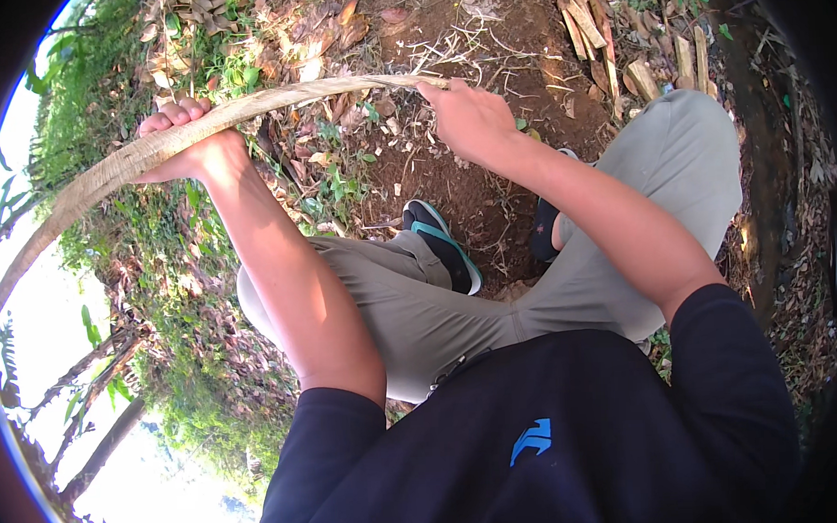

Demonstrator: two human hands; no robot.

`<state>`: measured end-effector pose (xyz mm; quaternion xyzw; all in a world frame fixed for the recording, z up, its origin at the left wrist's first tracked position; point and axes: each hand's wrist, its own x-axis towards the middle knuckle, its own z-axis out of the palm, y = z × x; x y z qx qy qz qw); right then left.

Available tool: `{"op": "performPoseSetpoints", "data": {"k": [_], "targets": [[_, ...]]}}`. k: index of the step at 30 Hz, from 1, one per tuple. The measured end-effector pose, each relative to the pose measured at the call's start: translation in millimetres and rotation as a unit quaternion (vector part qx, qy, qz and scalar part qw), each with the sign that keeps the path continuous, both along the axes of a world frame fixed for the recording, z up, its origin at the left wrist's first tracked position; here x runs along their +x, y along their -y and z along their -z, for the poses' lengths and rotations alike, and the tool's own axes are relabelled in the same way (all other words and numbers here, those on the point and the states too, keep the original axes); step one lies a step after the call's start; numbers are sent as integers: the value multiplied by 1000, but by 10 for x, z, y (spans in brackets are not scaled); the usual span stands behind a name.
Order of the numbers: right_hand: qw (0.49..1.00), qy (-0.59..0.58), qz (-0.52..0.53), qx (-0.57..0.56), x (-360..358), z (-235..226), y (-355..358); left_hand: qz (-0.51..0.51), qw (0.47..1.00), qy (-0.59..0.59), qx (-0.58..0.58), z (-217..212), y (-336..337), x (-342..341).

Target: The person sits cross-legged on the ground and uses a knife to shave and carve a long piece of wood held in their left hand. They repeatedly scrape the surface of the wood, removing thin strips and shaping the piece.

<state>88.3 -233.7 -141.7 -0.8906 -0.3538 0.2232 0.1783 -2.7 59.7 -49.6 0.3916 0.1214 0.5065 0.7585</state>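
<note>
A long, pale wooden pole (275, 99) with a rough grain stretches from the left rim across in front of me. It looks curved and narrows towards its right end. My left hand (210, 156) grips it from beneath, with the palm under the wood and the fingertips showing over its far side. At the thin end, my right hand (473, 119) is closed on the tip, index finger pressed along it. The thumb and the inner side of the right fingers are hidden.
My bent legs in grey trousers (392, 299) and my dark sandal with a teal strap (441, 242) are below the pole. Split wood pieces (645, 80) lie at the far right. Brown soil (425, 183), dry leaves and green plants (342, 186) surround me; thin trunks (102, 452) stand left.
</note>
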Motion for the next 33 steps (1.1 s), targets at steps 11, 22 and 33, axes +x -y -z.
{"op": "performPoseSetpoints", "data": {"k": [11,22,33], "targets": [[995,-98,18,-6,26,-103,20,-15,1000,-1,-10,-48,39,21],[974,-152,164,42,440,-258,12,159,980,80,85,-38,95,38],[967,-198,125,102,141,65,-81,347,911,127,183,-28,-49,134]]}}
